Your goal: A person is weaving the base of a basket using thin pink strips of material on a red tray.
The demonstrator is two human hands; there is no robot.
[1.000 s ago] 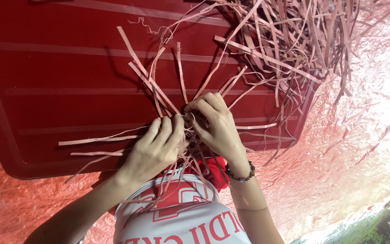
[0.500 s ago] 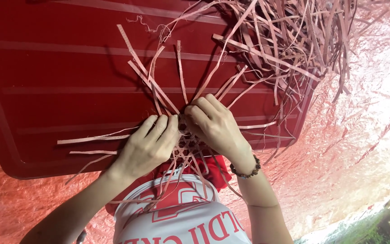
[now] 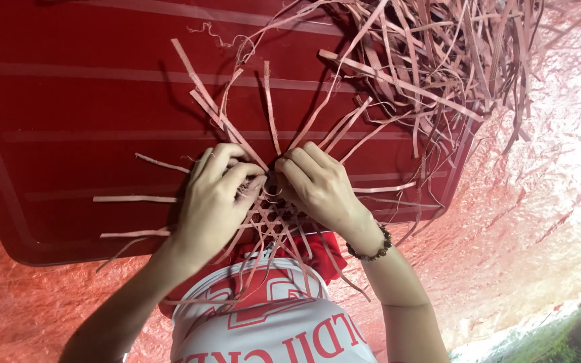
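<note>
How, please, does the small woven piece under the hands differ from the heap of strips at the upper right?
The woven piece has its strips crossed into an open lattice; the loose heap is a tangle. The woven piece is small and gripped by the left hand and right hand; the heap is larger and untouched. Both are pinkish flat strips.

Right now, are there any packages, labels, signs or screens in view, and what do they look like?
No packages, signs or screens show.
Printed shirt: bottom centre, under the left hand and right hand; white cloth with a red cross shape and red lettering along the lower edge.
Red tray: upper left, a broad flat plastic surface with raised ribs, no label visible.
</note>
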